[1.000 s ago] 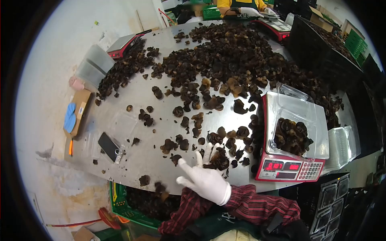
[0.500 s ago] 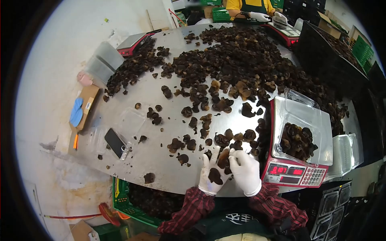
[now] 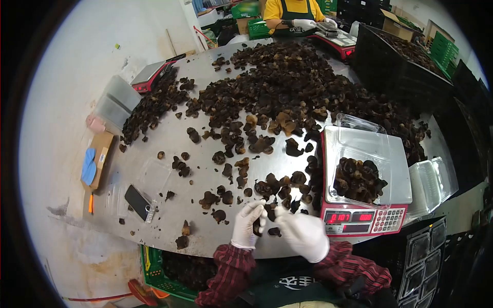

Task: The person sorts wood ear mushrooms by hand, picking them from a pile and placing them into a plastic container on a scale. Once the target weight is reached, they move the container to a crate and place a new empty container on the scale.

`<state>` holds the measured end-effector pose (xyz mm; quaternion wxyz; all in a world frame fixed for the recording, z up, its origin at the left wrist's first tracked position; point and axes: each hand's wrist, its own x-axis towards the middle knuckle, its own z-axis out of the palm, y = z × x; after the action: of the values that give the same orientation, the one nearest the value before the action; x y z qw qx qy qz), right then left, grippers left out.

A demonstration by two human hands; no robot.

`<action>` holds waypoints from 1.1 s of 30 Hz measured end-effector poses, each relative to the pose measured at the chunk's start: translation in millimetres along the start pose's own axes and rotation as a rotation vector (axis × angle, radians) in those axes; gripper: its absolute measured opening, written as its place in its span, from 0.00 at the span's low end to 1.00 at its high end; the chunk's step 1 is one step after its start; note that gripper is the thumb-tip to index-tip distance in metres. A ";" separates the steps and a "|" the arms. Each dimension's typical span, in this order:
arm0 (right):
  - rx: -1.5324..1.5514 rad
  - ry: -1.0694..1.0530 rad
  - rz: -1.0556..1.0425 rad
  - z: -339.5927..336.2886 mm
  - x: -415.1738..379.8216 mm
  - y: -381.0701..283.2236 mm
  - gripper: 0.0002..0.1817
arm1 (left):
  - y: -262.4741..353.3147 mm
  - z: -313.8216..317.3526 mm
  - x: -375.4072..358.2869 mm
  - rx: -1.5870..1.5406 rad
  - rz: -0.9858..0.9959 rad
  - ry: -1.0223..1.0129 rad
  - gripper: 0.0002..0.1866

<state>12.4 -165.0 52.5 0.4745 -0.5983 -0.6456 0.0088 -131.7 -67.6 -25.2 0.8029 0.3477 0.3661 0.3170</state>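
Note:
My left hand (image 3: 248, 224), in a white glove, has its fingers curled round a dark fungus piece (image 3: 258, 226) near the table's front edge. Just right of it, my right hand (image 3: 303, 233) is gloved too and blurred, its fingertips hard to make out. Dark fungus pieces (image 3: 267, 186) lie on the metal table just beyond both hands. To the right, a red scale (image 3: 367, 215) bears an open clear plastic box (image 3: 334, 179) holding a heap of dark fungus (image 3: 359, 179).
A large fungus pile (image 3: 287, 82) covers the table's far part. At left are a phone (image 3: 137, 202) and a cardboard box (image 3: 105, 159). Clear trays (image 3: 429, 187) stand at right. A co-worker in yellow (image 3: 292, 13) is across the table. A green crate (image 3: 159, 274) sits below.
The view has shifted. My left hand has turned and curled its fingers, and my right hand has moved slightly away from it. A brownish piece now lies near the table's front left edge.

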 end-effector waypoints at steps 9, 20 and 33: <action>-0.368 0.588 0.315 -118.9 -38.8 45.8 0.07 | 30.8 18.7 65.8 1.739 0.448 -0.011 0.31; -0.441 0.441 0.683 -182.4 -72.9 98.5 0.15 | 44.3 11.0 82.5 1.385 0.665 0.031 0.16; -0.473 0.314 0.675 -159.0 -48.4 111.3 0.17 | 26.0 229.4 66.7 1.128 0.990 -0.828 0.14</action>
<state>188.5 -259.7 46.3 0.3874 -0.8618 -0.3187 -0.0756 82.5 -77.0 83.3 0.3479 0.9026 -0.0479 0.2490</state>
